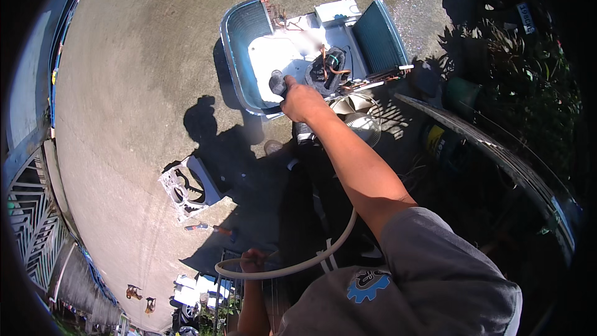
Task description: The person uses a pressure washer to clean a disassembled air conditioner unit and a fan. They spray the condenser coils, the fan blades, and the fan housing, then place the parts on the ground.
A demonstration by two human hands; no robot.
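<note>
My right hand point(301, 101) reaches down over the near edge of an opened air conditioner outdoor unit point(239, 90). Its fingers are closed on a dark grey rounded piece point(277, 82), which I cannot identify further. Beside that piece, a dark-wrapped compressor point(316, 74) with copper pipes sits on the unit's white base. Finned coil point(378, 40) lines the unit's right side. Low on my left, my left hand point(252, 260) is closed around a beige hose point(280, 272), which loops across in front of my body.
A fan with pale blades point(357, 118) lies against the unit's near side. On the concrete to the left rest a white frame with a round opening point(193, 186) and a hand tool point(198, 227). Plants and a slatted panel point(479, 130) border the right; a metal gate point(34, 224) stands left.
</note>
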